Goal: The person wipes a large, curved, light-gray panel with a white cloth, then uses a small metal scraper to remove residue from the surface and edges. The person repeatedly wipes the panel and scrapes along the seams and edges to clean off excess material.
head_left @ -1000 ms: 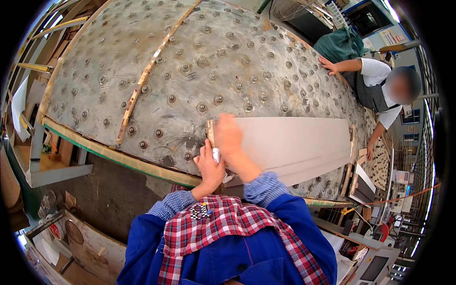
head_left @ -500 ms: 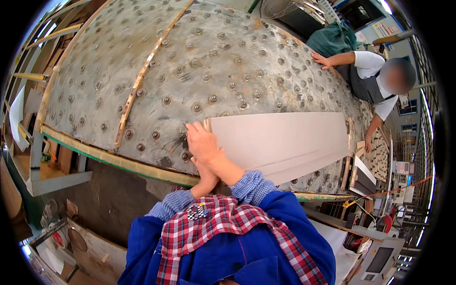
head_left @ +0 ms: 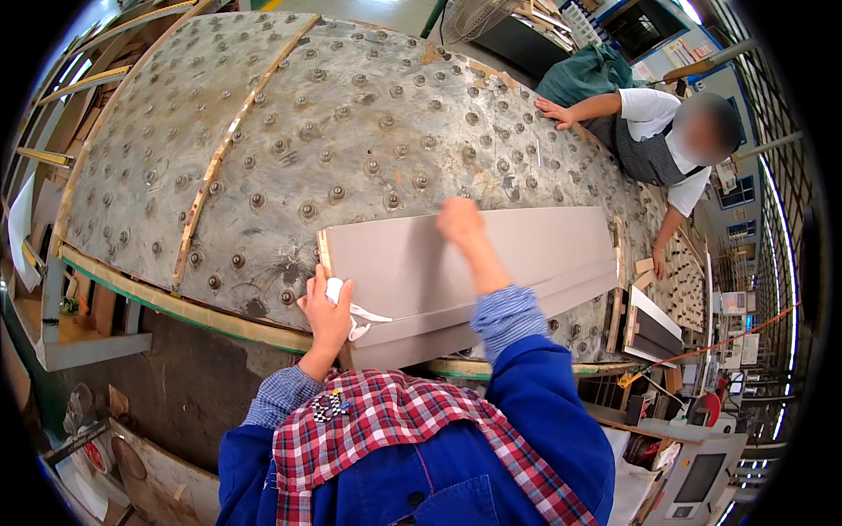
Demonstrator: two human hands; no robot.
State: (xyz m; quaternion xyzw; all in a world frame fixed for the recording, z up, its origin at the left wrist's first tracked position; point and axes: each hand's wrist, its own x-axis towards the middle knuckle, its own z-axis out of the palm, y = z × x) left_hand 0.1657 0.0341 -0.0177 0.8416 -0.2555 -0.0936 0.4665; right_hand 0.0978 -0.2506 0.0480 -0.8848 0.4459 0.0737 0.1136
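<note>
A long grey panel with a raised step along its near side lies on the stud-covered table. Its left end shows a bare wooden edge. My left hand is at that end, closed on a crumpled white cloth, part of which trails over the panel's surface; it might be paper. Over the panel's far edge, my right hand is held in a loose fist, slightly blurred. What its fingers hold, if anything, is hidden.
A co-worker leans at the table's far right, both hands on it. Dark and white panel pieces and wood strips lie right of the grey panel. A wooden strip crosses the table on the left. Behind sits a green bag.
My hands, crossed together at the panel's left end before, are now apart. The right has moved right and away over the panel. White cloth now shows at the left hand.
</note>
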